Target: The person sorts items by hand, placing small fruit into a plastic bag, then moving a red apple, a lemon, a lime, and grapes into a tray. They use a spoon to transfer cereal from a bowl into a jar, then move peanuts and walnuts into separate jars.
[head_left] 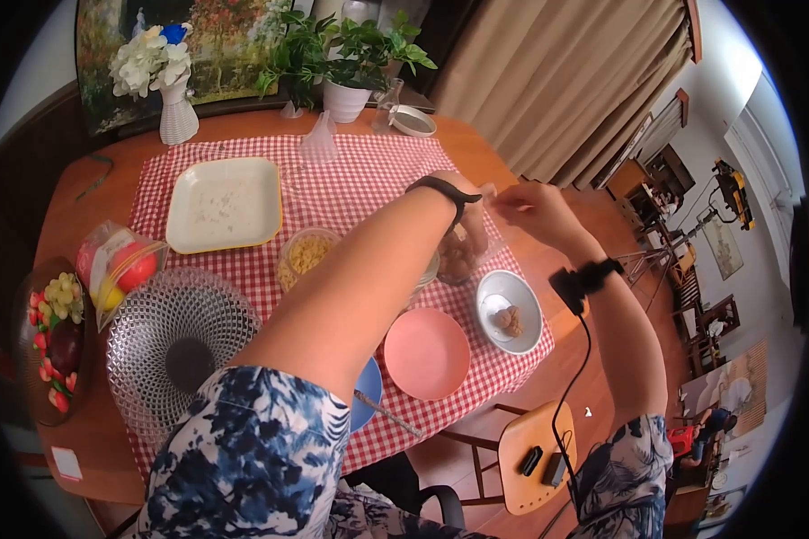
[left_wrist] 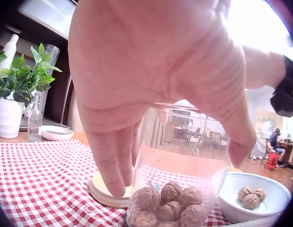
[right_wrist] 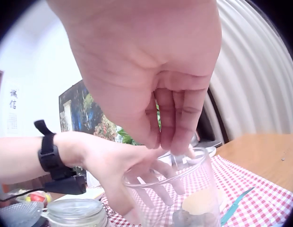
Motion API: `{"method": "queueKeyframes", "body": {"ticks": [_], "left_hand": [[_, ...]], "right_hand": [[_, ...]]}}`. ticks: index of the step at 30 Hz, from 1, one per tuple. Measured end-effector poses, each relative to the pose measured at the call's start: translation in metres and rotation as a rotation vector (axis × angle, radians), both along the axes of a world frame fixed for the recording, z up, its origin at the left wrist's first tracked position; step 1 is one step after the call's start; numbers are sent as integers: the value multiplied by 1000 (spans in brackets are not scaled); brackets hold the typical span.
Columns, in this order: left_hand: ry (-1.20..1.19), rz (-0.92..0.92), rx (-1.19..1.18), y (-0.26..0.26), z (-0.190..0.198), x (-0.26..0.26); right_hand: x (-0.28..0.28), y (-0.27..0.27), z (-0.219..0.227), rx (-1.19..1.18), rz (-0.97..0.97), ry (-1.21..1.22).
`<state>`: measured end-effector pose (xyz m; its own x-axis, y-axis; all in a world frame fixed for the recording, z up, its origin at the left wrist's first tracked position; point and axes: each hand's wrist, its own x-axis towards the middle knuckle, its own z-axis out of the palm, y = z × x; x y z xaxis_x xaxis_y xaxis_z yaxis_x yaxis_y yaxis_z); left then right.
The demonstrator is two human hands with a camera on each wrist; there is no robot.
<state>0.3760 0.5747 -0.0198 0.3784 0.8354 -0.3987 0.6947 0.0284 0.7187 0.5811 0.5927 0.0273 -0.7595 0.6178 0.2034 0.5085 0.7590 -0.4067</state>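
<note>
Walnuts lie piled in the bottom of a clear jar, plainest from my left wrist, where the head view mostly loses them under my forearm. That low view also counts three walnuts in the white bowl just beside the jar, which overlap when seen from my head, and it brings out a round pale lid lying by my fingers. Only my right wrist's view catches the teal tool on the checked cloth. My left hand comes down over the jar from above, clamped on it, fingers along one side and thumb along the other; through the clear wall those fingers show bent. The left forearm stretches across the table, past the pink bowl. My right hand hangs palm-down above the jar's mouth, wrist bent, fingertips drawn together near the rim; whether anything sits between them I cannot tell. So the jar stands within my left grip and beneath my right fingertips, its walnuts well below both.
</note>
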Motion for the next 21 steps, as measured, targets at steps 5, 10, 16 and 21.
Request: {"method": "queueKeyframes", "body": {"ticks": [5,10,16,21], "left_hand": [[200,-112,190,-15,18,1],[255,-109,236,-19,24,3],[279,-90,224,-20,27,5],[135,-84,141,-15,18,-1]], "right_hand": [[56,-39,-2,-109,-186,-231],[86,-70,-63,-224,-90,-522],[76,-79,-68,-240,16,-406],[62,-50,-10,-39,-78,-48]]}}
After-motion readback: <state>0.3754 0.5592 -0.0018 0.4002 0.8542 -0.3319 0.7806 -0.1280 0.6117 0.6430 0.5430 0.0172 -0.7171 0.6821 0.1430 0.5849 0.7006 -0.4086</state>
